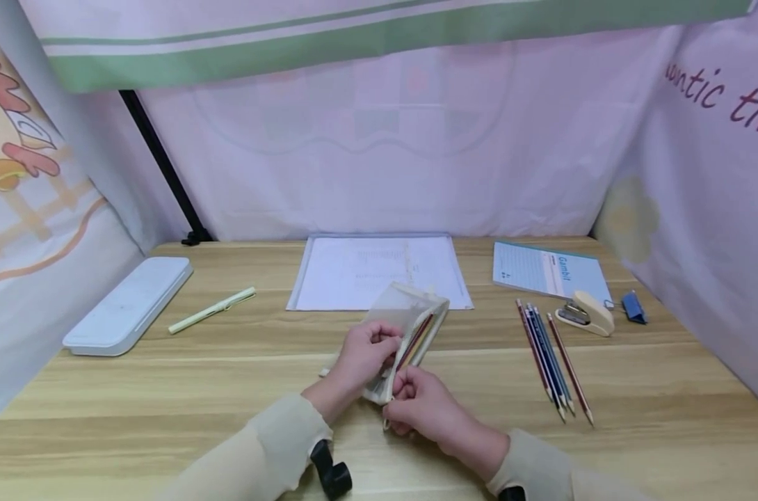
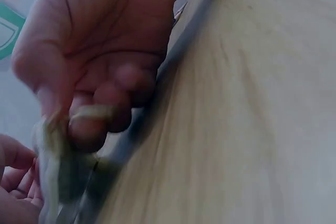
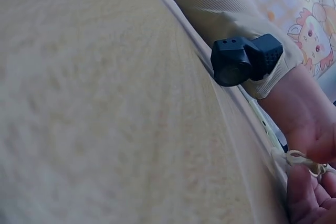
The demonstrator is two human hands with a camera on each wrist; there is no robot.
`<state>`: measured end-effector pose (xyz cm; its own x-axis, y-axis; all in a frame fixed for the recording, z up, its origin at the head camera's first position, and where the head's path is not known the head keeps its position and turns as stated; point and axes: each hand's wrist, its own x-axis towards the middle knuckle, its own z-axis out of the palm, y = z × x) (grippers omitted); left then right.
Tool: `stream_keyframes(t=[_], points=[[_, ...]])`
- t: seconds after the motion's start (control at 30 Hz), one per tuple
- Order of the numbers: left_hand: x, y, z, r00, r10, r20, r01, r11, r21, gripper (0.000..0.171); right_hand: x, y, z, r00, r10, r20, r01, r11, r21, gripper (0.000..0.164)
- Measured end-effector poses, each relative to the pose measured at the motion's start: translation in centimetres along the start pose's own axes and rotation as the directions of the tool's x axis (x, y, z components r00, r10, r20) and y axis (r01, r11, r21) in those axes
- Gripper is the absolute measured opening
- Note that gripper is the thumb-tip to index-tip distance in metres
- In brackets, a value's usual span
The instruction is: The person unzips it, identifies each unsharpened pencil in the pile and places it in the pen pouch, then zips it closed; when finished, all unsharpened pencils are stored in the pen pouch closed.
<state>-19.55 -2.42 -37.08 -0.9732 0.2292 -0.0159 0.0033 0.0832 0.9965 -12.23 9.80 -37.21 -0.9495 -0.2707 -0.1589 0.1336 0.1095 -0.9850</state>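
A pale translucent zip pouch (image 1: 394,304) lies tilted in the middle of the table, with several coloured pencils (image 1: 416,341) showing through its opening. My left hand (image 1: 364,353) pinches the pouch's edge near the opening; in the left wrist view its fingers (image 2: 86,129) are curled on the pale fabric. At the near end, my right hand (image 1: 425,407) pinches the zip end, where a small cord loop (image 1: 386,422) hangs below the fingers. That loop also shows between the hands in the right wrist view. The pouch's lower side is partly hidden by the hands.
To the right lie several pencils (image 1: 548,362), a cream stapler (image 1: 588,314), a blue notebook (image 1: 551,270) and a small blue object (image 1: 633,307). On the left are a white case (image 1: 128,306) and a light green pen (image 1: 211,310). Behind the pouch sits a paper sheet (image 1: 379,271).
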Motion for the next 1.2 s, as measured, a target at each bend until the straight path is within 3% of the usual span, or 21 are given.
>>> stream_keyframes(t=[0.17,0.33,0.4,0.47,0.67,0.77,0.97,1.07,1.2], points=[[-1.5,0.5,-2.0,0.990,0.051,0.133,-0.070,0.987,0.144,0.012,0.0,-0.5,0.1,0.999,-0.013,-0.043,0.010,0.997,-0.071,0.022],[-3.4,1.2,-3.5,0.947,0.122,0.296,-0.214,0.930,0.300,0.012,-0.1,-0.8,-0.5,0.998,-0.046,-0.031,0.042,0.990,-0.137,0.018],[-3.9,1.4,-3.8,0.934,0.120,0.337,-0.234,0.918,0.319,0.014,-0.2,-0.9,-0.7,0.996,-0.084,-0.008,0.081,0.983,-0.167,0.017],[-4.2,1.3,-4.1,0.931,0.103,0.352,-0.224,0.919,0.325,0.016,-0.3,-1.0,-1.0,0.990,-0.138,0.020,0.139,0.968,-0.208,0.017],[-4.6,0.9,-4.6,0.906,0.041,0.422,-0.202,0.917,0.344,0.027,-0.7,-1.2,-1.9,0.958,-0.280,0.064,0.286,0.905,-0.317,0.012],[-4.8,0.6,-4.6,0.897,0.045,0.441,-0.234,0.893,0.385,0.030,-0.8,-1.4,-2.2,0.950,-0.304,0.076,0.310,0.876,-0.370,0.010],[-5.2,0.2,-4.0,0.900,0.156,0.408,-0.337,0.842,0.422,0.025,-0.8,-1.8,-2.3,0.919,-0.371,0.130,0.389,0.809,-0.440,0.008],[-5.3,0.1,-3.9,0.908,0.200,0.367,-0.352,0.841,0.411,0.020,-0.7,-1.9,-2.3,0.920,-0.374,0.120,0.386,0.808,-0.446,0.008],[-5.6,0.0,-3.8,0.909,0.258,0.326,-0.376,0.845,0.381,0.014,-0.4,-1.9,-2.3,0.924,-0.371,0.091,0.374,0.831,-0.411,0.009]])
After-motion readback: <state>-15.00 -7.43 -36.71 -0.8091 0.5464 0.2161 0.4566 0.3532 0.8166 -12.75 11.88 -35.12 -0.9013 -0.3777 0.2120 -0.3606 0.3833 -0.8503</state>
